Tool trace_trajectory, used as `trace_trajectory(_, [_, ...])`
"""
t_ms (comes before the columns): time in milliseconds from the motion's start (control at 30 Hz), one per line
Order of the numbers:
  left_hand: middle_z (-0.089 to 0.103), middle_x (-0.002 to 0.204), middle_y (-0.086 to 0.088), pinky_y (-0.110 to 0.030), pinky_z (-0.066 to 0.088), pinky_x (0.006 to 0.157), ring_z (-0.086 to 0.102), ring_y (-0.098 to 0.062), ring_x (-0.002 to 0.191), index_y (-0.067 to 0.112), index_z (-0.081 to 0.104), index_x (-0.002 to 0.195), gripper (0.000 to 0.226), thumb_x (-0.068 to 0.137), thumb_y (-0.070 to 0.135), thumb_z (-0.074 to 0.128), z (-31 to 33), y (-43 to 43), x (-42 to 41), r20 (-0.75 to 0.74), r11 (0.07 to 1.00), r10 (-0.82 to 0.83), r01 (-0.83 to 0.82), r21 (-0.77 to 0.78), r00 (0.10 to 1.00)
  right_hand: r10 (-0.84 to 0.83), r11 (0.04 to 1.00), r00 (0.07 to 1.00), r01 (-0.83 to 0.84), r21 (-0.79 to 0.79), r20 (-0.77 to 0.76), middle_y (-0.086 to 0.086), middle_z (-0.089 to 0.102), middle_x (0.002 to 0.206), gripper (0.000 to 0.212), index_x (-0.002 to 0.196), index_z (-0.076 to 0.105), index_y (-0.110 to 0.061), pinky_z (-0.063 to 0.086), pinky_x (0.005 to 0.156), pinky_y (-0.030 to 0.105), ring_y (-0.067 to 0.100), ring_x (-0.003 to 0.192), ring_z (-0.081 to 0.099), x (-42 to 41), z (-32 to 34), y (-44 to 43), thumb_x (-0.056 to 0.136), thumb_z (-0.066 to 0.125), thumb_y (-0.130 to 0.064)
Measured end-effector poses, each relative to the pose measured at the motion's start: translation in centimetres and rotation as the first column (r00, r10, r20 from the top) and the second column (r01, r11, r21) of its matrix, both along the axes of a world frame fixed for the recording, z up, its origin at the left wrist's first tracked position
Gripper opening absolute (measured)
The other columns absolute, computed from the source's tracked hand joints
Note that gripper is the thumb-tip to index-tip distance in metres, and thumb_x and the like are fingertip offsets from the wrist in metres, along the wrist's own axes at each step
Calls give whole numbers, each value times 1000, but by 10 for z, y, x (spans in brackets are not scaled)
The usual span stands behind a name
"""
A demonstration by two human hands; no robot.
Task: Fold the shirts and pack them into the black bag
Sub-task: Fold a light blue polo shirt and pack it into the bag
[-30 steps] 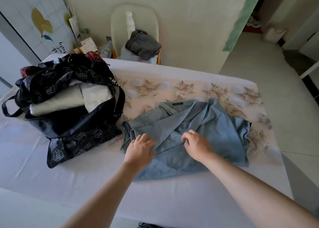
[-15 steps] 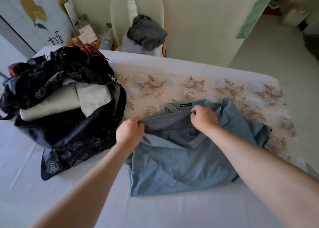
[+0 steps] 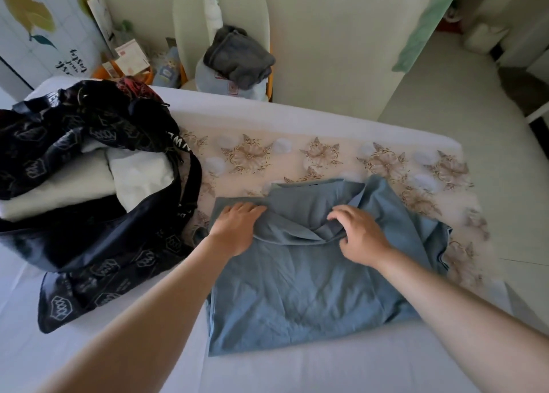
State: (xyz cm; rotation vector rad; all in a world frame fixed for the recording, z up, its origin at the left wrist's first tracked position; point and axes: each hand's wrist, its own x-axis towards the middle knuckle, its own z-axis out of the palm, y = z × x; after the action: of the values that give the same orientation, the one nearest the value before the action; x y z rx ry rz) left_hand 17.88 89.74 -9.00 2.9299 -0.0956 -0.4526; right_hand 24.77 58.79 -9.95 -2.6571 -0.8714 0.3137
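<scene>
A blue-grey shirt [image 3: 297,288] lies on the bed, its upper part folded over so the collar is hidden. My left hand [image 3: 234,226] rests flat on the fold's left end, fingers straight. My right hand [image 3: 359,235] is on the fold's middle, fingers spread and loosely bent, touching the cloth. The black bag [image 3: 89,244] with a pale logo print stands open at the left, right beside the shirt. Folded white shirts [image 3: 59,190] lie inside it.
The bed has a white sheet [image 3: 297,369] and a floral cloth [image 3: 326,155] under the shirt's far side. Behind the bed stands a pale chair [image 3: 190,21] with a dark grey garment [image 3: 240,56] on it. Bare floor [image 3: 460,101] opens to the right.
Both hands were pinching the shirt's folded edge and carried it away from me over the collar. Now the fold lies down and the hands rest on it.
</scene>
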Motion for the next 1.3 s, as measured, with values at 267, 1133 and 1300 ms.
trace_trajectory(267, [44, 127, -3, -38, 33, 101, 42, -25, 118, 30, 56, 124, 31, 97, 41, 49, 5, 23, 32, -17, 938, -163, 161, 308, 986, -109, 986, 990, 119, -115, 91, -7, 64, 109, 19, 99, 72, -29, 30, 100, 41, 21, 110, 55, 20, -2, 1, 83, 65, -22])
trace_trajectory(1133, [39, 153, -15, -50, 22, 116, 35, -35, 142, 16, 45, 146, 57, 95, 39, 35, -45, -5, -74, 142, 965, 150, -176, 197, 978, -71, 948, 985, 116, -297, 160, 17, 17, 164, 62, 157, 26, -20, 26, 118, 55, 35, 151, 16, -39, -45, 48, 100, 31, -44])
trace_trajectory(1300, [40, 153, -10, -49, 27, 116, 39, -33, 140, 17, 51, 141, 57, 91, 40, 42, -26, -54, -107, 163, 997, 69, -63, -39, 984, -110, 958, 981, 148, -244, 161, 16, 18, 164, 65, 154, 31, -17, 26, 117, 56, 35, 151, 18, -80, -38, 29, 96, 48, -39])
